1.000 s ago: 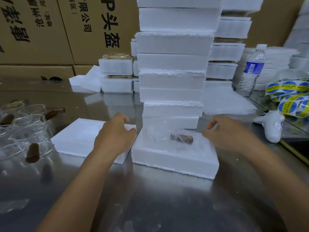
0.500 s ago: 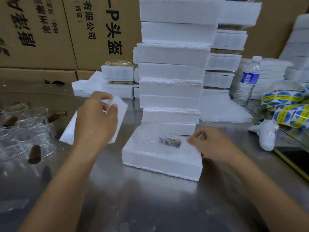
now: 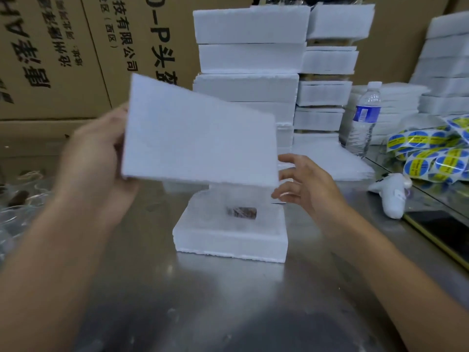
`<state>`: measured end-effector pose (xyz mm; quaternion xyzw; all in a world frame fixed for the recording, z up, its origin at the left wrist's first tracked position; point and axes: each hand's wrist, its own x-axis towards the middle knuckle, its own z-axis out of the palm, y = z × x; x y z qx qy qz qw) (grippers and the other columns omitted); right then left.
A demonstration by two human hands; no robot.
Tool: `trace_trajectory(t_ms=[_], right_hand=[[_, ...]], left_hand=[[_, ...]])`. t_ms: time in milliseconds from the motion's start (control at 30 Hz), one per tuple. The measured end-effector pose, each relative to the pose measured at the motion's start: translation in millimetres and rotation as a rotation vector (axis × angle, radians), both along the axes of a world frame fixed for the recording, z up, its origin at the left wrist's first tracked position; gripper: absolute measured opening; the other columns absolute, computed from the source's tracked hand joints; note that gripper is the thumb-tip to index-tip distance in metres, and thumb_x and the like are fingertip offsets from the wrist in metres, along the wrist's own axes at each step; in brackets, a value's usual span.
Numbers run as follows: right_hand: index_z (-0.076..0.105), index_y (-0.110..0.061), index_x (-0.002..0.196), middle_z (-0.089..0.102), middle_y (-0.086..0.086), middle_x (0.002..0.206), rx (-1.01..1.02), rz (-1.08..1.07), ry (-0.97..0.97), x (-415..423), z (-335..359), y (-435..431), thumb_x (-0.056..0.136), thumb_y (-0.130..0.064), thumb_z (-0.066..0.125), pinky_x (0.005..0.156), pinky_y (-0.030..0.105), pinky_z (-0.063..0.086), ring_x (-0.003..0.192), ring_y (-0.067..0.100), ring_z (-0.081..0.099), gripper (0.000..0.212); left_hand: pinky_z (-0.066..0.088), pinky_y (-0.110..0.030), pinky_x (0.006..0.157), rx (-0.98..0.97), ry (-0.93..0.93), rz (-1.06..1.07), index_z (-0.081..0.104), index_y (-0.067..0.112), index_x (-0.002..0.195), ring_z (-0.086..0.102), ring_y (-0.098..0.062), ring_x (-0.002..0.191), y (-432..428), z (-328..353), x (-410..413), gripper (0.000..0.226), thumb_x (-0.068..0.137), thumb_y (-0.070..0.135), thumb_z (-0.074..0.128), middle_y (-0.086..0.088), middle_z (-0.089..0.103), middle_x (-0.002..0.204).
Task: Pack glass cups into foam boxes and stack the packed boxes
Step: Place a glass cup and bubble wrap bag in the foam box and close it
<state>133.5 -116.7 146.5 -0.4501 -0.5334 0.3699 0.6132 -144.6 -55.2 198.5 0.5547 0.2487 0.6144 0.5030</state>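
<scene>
An open white foam box (image 3: 229,241) lies on the steel table in front of me. Inside it rests a wrapped glass cup with a brown cork (image 3: 241,212). My left hand (image 3: 94,161) grips the left edge of a flat foam lid (image 3: 198,138), holding it tilted in the air above the box. My right hand (image 3: 304,189) hovers with spread fingers at the lid's lower right corner, just above the box's right side. A tall stack of packed foam boxes (image 3: 250,59) stands right behind.
Loose glass cups with corks (image 3: 17,199) sit at the far left. More foam boxes (image 3: 327,87), a water bottle (image 3: 365,118), rolls of blue-yellow stickers (image 3: 431,153) and a white tape tool (image 3: 390,196) lie to the right. Cardboard cartons (image 3: 63,54) form the back wall.
My left hand has lifted the foam lid off the table and carried it right, over the open box. My right hand has opened and risen towards the lid's corner.
</scene>
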Motion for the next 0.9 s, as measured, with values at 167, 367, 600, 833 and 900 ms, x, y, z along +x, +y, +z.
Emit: trace_trajectory(t_ms=[167,367,600,833,900], right_hand=[[0.063,-0.026,0.100,0.064,0.011,0.082,-0.022,0.087,0.173,0,5,-2,0.044,-0.070,0.075,0.056,0.026,0.053,0.067,0.017,0.062,0.072],[0.062,-0.023,0.099,0.053,0.001,0.068,-0.076,-0.017,0.098,12,4,2,0.077,-0.037,0.062,0.043,0.019,0.042,0.058,0.019,0.050,0.026],[0.062,-0.023,0.090,0.053,0.009,0.073,-0.252,0.063,-0.123,25,-5,6,0.059,-0.045,0.064,0.042,0.021,0.043,0.051,0.018,0.051,0.038],[0.059,-0.017,0.101,0.058,0.007,0.073,-0.330,0.107,-0.214,25,-18,8,0.069,-0.048,0.064,0.044,0.024,0.043,0.058,0.021,0.053,0.044],[0.061,-0.024,0.088,0.056,0.004,0.067,-0.303,0.088,-0.210,22,-19,9,0.070,-0.050,0.064,0.042,0.022,0.041,0.050,0.018,0.050,0.032]], left_hand=[[0.046,-0.013,0.042,-0.268,-0.110,-0.248,0.069,0.014,0.066,0.063,-0.004,0.048,-6,-26,35,0.048,0.098,0.002,0.034,0.006,0.066,0.058],[0.055,-0.025,0.062,-0.204,-0.040,-0.092,0.063,0.024,0.118,0.071,-0.014,0.086,3,-50,44,0.030,0.092,0.013,0.052,0.004,0.074,0.100],[0.051,-0.030,0.076,-0.225,0.115,0.013,0.069,0.022,0.105,0.069,-0.015,0.094,1,-62,46,0.027,0.096,0.032,0.046,0.003,0.074,0.101],[0.041,-0.037,0.101,-0.295,0.119,-0.039,0.063,0.013,0.118,0.062,-0.022,0.110,2,-66,42,0.037,0.085,0.028,0.056,-0.007,0.067,0.118],[0.041,-0.036,0.099,-0.341,0.090,-0.025,0.062,0.011,0.118,0.062,-0.023,0.106,5,-69,42,0.031,0.091,0.023,0.053,-0.009,0.067,0.116]])
